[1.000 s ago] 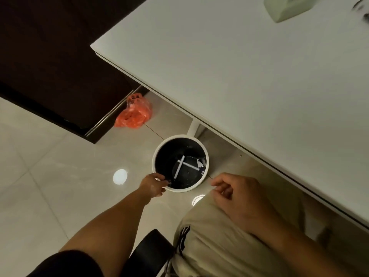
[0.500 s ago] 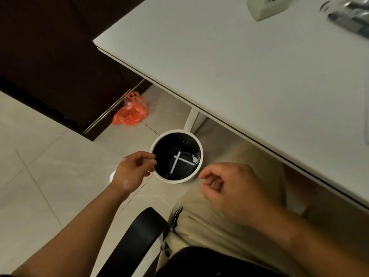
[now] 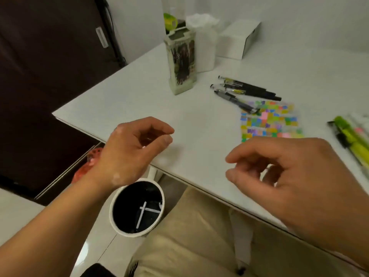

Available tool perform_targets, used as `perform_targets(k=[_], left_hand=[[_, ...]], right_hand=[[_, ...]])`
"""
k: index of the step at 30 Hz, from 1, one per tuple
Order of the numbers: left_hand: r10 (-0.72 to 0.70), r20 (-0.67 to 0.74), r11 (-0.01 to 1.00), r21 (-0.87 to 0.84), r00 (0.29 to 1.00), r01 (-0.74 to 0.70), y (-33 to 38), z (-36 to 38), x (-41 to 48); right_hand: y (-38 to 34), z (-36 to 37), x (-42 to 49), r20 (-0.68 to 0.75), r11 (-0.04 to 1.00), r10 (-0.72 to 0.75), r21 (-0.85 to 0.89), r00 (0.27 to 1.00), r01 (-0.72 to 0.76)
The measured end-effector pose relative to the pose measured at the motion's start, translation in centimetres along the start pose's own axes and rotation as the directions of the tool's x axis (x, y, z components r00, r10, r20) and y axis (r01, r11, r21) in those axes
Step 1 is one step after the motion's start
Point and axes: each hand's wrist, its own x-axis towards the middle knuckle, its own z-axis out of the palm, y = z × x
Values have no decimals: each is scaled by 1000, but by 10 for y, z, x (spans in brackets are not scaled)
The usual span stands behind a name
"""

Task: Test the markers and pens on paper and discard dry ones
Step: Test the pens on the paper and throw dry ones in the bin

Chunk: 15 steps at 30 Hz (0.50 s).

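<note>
My left hand (image 3: 131, 144) hovers over the near left corner of the white table (image 3: 127, 92), fingers loosely curled, holding nothing. My right hand (image 3: 295, 176) hovers over the table's near edge, also loosely curled and empty. Below the table a white-rimmed bin (image 3: 159, 193) stands on the floor with two white pens (image 3: 144, 211) crossed inside. Several black pens (image 3: 245, 89) lie on the table beyond a sheet covered in coloured patches (image 3: 269, 120). Green highlighters (image 3: 351, 138) lie at the right edge.
A printed upright holder (image 3: 181, 64) stands at the table's back with a white tissue pack (image 3: 205, 43) and a white box (image 3: 237, 41) behind it. An orange bag (image 3: 89, 162) lies on the floor by the dark cabinet. My beige-trousered lap (image 3: 191, 240) is under the table edge.
My left hand has risen from the bin's rim to above the table corner. My right hand has lifted off my lap to the table edge. The view has tilted up onto the tabletop.
</note>
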Motion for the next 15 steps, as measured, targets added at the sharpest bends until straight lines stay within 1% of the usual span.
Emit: perform_targets(k=[2,4,6,8,12,15], left_hand=[[68,58,990,121,996,-74,12,20,29],[158,111,952,247,981,-181,22,44,57],[246,162,878,381,956,-291,26,69,85],[300,201,788,498,932,-361,26,91,114],[301,242,686,617,922,-386,18,113,159],[305,291,632,650,906,-422,13,119,173]], right_hand=[[22,-25,3,-55,997,50,-48,997,-52],[47,-47,7,-91,989,105,-94,990,-114],[70,-64,12,-137,978,164,-106,977,-180],[91,-77,17,-192,970,209,-87,959,-228],[123,-83,13,-319,963,253,-11,913,-271],[133,-82,6,-360,963,257,14,897,-271]])
